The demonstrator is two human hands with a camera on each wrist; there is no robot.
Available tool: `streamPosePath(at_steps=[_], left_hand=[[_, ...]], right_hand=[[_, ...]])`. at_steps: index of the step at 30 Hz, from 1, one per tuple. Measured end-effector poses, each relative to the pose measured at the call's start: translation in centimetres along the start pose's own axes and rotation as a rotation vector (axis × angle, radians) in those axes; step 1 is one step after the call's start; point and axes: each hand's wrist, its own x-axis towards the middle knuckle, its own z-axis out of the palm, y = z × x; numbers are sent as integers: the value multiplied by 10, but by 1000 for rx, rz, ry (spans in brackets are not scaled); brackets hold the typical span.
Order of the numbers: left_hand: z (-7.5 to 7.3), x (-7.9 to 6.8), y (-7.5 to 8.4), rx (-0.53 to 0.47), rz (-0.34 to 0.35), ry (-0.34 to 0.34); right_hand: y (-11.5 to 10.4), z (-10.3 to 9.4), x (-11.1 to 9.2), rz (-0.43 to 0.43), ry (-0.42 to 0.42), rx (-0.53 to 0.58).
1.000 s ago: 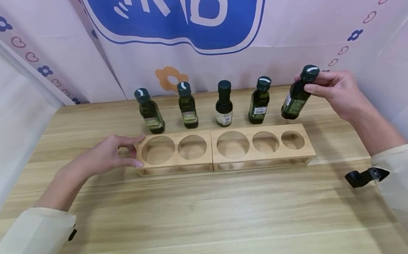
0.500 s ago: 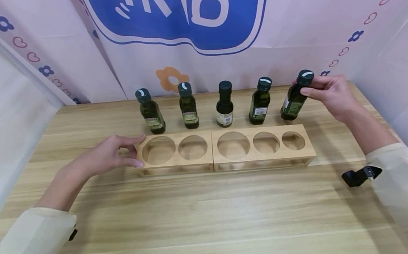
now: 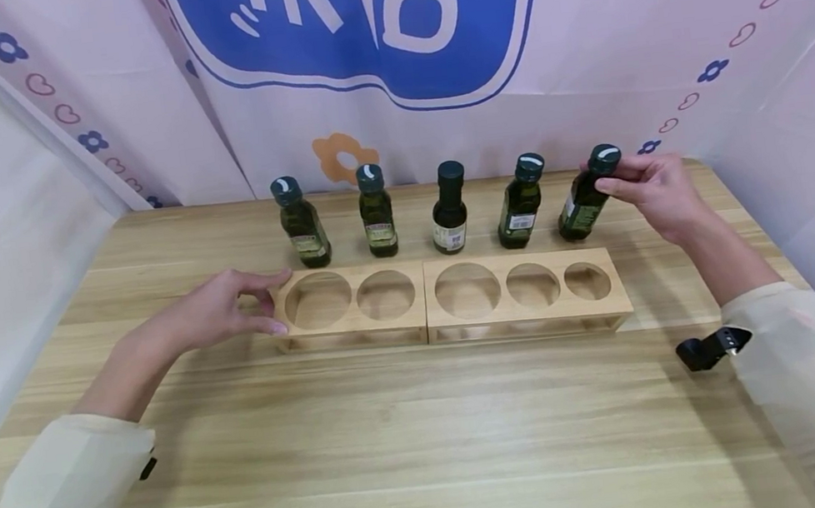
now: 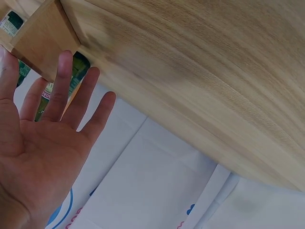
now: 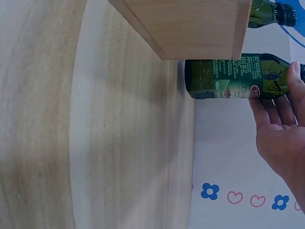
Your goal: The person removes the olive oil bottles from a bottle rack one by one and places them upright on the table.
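Note:
My left hand [image 3: 221, 313] touches the left end of a wooden rack [image 3: 352, 336] that has two round holes. In the left wrist view its fingers [image 4: 59, 90] are spread and fairly straight. Against this rack's right side stands a second wooden rack [image 3: 521, 321] with three holes. My right hand [image 3: 660, 192] pinches the neck of a dark green olive oil bottle [image 3: 580, 213] behind the right rack's end. This bottle leans slightly right, its base at or near the tabletop. In the right wrist view, the olive oil bottle [image 5: 238, 78] shows its green label, with the thumb over its neck.
Behind the racks stand several more green bottles in a row: a far-left bottle [image 3: 307, 236], a second bottle [image 3: 378, 224], a round-shouldered bottle [image 3: 450, 220] and another bottle [image 3: 519, 212]. A printed cloth [image 3: 579, 33] hangs behind the wooden table [image 3: 399, 448].
My right hand has moved left and slightly down with the olive oil bottle, which is now more upright. The left hand, the racks and the other bottles look unmoved.

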Motion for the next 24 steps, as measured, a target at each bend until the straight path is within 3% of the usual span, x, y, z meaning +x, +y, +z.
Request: streamPosePath(at_steps=[24], left_hand=[[-1,0,0,7,-9,-3]], right_hand=[[9,-3,3,14,-24,108]])
